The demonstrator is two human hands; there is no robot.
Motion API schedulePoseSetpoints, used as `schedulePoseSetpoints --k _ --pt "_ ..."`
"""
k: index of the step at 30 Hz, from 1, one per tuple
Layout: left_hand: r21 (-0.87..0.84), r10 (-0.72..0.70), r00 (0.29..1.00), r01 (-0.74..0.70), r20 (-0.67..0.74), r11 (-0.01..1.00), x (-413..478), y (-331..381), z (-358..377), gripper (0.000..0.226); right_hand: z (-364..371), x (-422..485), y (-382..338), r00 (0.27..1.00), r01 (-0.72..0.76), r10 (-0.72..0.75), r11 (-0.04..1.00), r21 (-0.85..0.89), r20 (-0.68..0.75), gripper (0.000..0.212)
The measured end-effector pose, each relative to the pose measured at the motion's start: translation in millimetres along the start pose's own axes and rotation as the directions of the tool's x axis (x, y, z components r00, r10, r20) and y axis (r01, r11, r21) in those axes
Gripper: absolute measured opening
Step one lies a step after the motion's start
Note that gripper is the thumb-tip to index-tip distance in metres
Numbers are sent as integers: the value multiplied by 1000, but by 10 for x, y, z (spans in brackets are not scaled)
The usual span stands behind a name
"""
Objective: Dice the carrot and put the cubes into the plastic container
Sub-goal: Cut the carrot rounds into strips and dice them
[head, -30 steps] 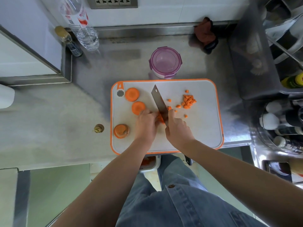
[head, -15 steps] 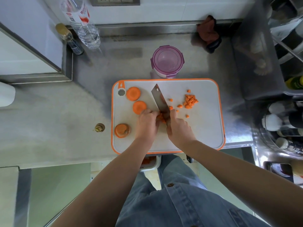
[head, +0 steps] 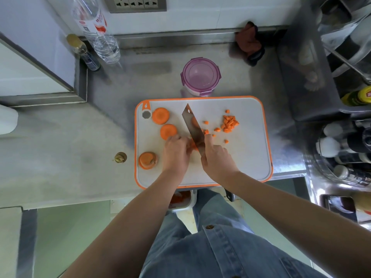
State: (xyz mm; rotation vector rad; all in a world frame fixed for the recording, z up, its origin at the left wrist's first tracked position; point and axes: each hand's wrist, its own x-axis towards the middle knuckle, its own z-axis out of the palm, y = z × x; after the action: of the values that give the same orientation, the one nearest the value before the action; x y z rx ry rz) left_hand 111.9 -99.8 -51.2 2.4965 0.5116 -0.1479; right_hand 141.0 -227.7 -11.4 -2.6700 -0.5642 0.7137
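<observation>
While pinning a small carrot piece [head: 193, 146] to the cutting board [head: 248, 155] with the curled fingers of the left hand [head: 175, 152], grips the knife [head: 193, 127] in the right hand [head: 217, 159], fingers wrapped round the handle, one finger reaching forward beside the blade. Holds the blade slanted, tip toward the far left, edge down just beside the left fingertips.

On the left part of the white, orange-rimmed board: two round carrot slices [head: 160, 115], and nearer, by the left edge, a stubby carrot end [head: 147, 160]. To the right of the blade: a small heap of carrot cubes [head: 229, 121], with a few loose ones scattered between heap and knife.

Just behind the board's far edge, on the grey steel worktop [head: 124, 81]: the plastic container [head: 200, 76], round and purple-rimmed.

Further back, against the white wall: a clear water bottle [head: 98, 31] and a small dark bottle [head: 85, 54] in the left corner, a crumpled reddish cloth [head: 249, 44] to the right, a socket strip [head: 138, 4] above. On the paler surface left of the board, a small brass fitting [head: 120, 157]. At the far right, a dish rack [head: 351, 47] and a cluster of bottles [head: 329, 147]. Below the worktop's near edge, a white tub [head: 180, 199] with orange scraps, beside denim trouser legs [head: 220, 247].
</observation>
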Motion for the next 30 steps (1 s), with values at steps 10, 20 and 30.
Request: schedulePoseSetpoints --k 10,20,30 --pt "5 29 999 -29 -21 1000 8 4 -22 6 134 66 -13 1000 -3 3 999 -33 18 41" --pt "5 49 999 -49 7 999 -7 6 -40 11 123 92 91 1000 16 -16 1000 22 -14 39" --pt "12 41 997 -41 -64 999 -188 -20 -157 17 -32 13 219 999 47 -38 960 274 -36 37"
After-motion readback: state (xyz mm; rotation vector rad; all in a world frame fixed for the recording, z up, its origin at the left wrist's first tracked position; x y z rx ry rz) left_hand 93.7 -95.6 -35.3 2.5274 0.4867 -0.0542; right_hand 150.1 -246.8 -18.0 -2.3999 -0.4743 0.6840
